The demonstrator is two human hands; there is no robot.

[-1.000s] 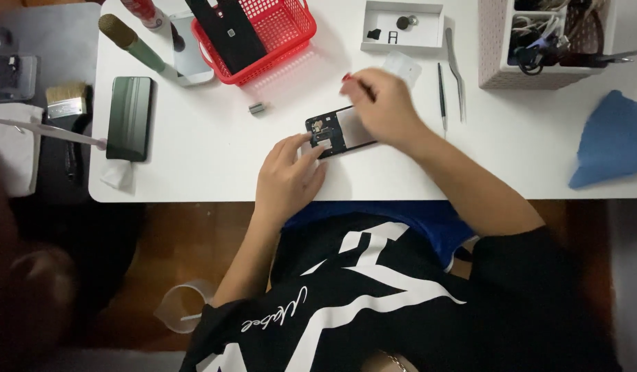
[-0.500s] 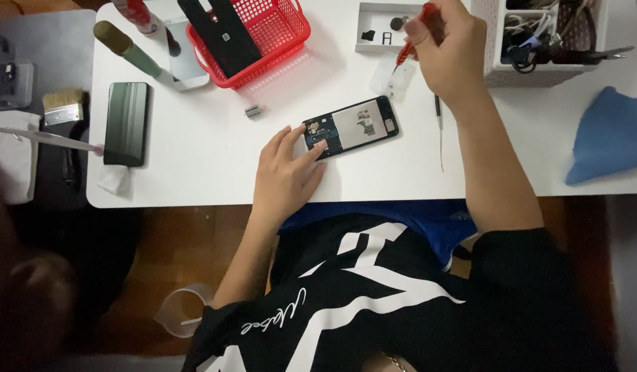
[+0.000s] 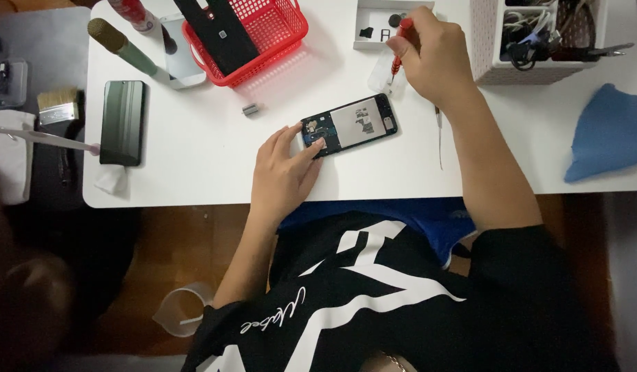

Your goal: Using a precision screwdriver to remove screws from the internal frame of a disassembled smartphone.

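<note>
Screwdriver [image 3: 399, 43] lowered slightly — opened phone [image 3: 349, 125] below right grip [image 3: 435, 58].

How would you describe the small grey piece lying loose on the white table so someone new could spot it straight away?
Start at the red basket on the far side of the white table. Just in front of its near edge, left of the opened phone that the left hand steadies, lies the small grey piece. It is the only loose little block on bare tabletop, touching nothing.
</note>
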